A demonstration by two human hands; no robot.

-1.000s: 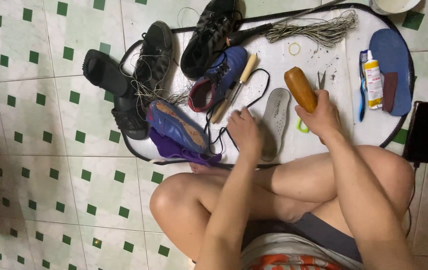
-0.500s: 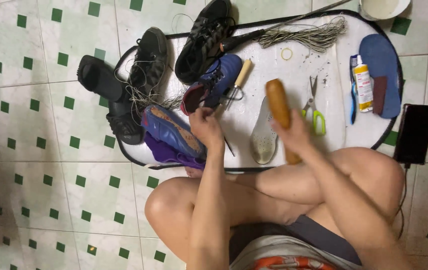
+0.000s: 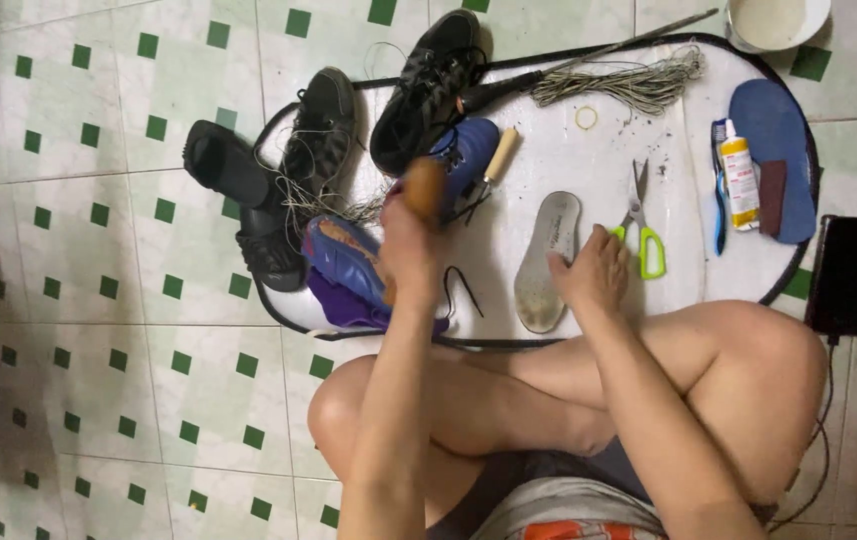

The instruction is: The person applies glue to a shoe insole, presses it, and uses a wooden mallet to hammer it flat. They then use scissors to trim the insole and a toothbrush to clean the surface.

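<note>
You sit on a floor of pale square tiles [image 3: 98,330] patterned with small green squares. Your left hand [image 3: 410,245] grips a brown wooden handle [image 3: 424,186] over a blue and purple shoe with orange marks [image 3: 346,262]. Your right hand [image 3: 590,272] touches a grey flat insole [image 3: 546,260]. Right of it lie scissors with lime-green loops [image 3: 640,222]; far right, a dark blue insole [image 3: 776,150].

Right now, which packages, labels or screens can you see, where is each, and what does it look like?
White plastic glue tube with orange label band: lying on the white board's right side, beside the blue insole.
Black rectangular phone: on the tiled floor right of the board, screen dark.
Grey insole: centre board, faint printed mark, under the right hand.
</note>
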